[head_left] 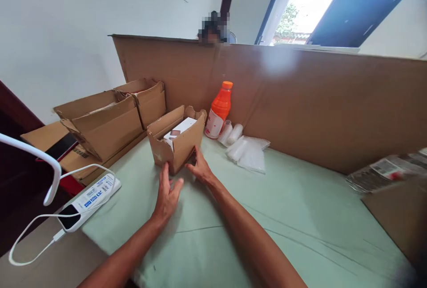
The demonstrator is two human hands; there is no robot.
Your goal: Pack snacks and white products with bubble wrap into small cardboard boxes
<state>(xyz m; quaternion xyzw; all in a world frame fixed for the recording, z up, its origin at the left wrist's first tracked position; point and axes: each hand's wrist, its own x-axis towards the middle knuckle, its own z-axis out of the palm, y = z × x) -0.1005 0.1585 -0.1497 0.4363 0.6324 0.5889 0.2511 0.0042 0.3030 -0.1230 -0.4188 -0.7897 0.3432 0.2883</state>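
Observation:
A small open-topped cardboard box (187,146) stands upright on the pale green tabletop, its upper edges torn and uneven. Inside it is a white box (182,128) with a small brownish patch on top. My left hand (167,197) is at the near end of the cardboard box, fingers stretched toward its lower edge and thumb apart. At the box's right side is my right hand (201,168), its fingers extended along the lower wall and its thumb spread. Both hands seem to touch the box without wrapping round it. Just behind the box stands an orange bottle (219,110) with a white label.
Clear plastic bags (248,152) and white rolls (235,133) lie by the bottle. Larger cardboard boxes (110,123) line the left edge. A white power bank (90,201) with a cable sits front left. A cardboard partition (300,101) closes the back; a person is behind it.

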